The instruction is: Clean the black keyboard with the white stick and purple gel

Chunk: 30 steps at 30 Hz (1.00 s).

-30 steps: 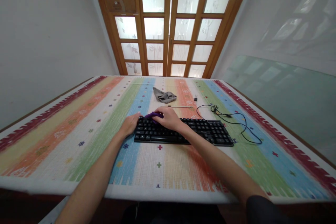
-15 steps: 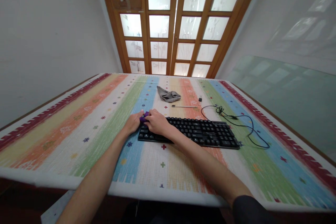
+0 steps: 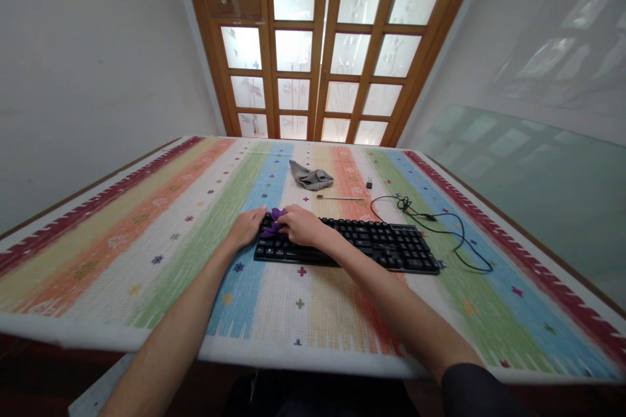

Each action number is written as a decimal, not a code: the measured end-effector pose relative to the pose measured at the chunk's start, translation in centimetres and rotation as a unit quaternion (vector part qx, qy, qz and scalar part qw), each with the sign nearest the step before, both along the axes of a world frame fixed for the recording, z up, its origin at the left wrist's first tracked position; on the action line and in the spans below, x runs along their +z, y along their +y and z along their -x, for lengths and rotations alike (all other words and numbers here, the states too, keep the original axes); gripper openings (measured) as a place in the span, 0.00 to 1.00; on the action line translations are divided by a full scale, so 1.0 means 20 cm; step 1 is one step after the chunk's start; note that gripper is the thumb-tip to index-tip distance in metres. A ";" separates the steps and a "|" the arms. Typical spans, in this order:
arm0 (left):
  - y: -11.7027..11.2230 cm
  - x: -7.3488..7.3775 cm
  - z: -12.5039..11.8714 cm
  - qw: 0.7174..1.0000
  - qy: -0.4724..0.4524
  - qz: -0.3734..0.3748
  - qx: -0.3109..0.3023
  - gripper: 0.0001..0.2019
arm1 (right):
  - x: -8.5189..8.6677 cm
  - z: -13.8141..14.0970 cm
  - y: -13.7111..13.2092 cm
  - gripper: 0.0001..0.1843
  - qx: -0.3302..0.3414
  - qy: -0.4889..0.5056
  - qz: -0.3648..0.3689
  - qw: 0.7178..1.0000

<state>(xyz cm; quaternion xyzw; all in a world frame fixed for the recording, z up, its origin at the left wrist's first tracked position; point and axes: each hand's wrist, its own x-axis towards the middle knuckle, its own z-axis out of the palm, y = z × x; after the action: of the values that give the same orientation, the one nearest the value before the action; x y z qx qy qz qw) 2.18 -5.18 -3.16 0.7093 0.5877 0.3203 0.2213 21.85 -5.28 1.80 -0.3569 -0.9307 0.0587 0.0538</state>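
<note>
A black keyboard [image 3: 386, 244] lies on the striped tablecloth, its far-left keys partly hidden by my hands. My right hand [image 3: 300, 225] is closed on a soft purple lump of putty [image 3: 274, 223], which looks stretched over the keys near the keyboard's left end. At that same end, my left hand [image 3: 247, 228] grips the keyboard's side, fingertips by its upper left corner and just left of the putty. Its fingers are only partly visible.
Beyond the keyboard lie a crumpled grey cloth [image 3: 313, 178], a thin brush-like stick [image 3: 340, 198] and a small black piece with two thin prongs [image 3: 369, 184]. The keyboard's cable [image 3: 460, 228] loops over the right side of the tablecloth [image 3: 190, 260].
My right hand has moved slightly right, away from my left hand, drawing the putty out over the keys. My left hand stays at the keyboard's left end. The view has shifted slightly.
</note>
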 end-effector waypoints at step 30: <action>0.00 0.02 0.01 0.999 0.048 -0.006 -0.011 0.25 | 0.02 -0.40 -0.03 0.10 -0.078 -0.021 0.024 0.996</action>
<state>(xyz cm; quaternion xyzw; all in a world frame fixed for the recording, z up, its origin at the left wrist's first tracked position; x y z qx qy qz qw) 2.05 -5.22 -2.76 0.7317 0.5877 0.2871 0.1920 29.93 -5.91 2.21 -0.4304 -0.8995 0.0692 0.0295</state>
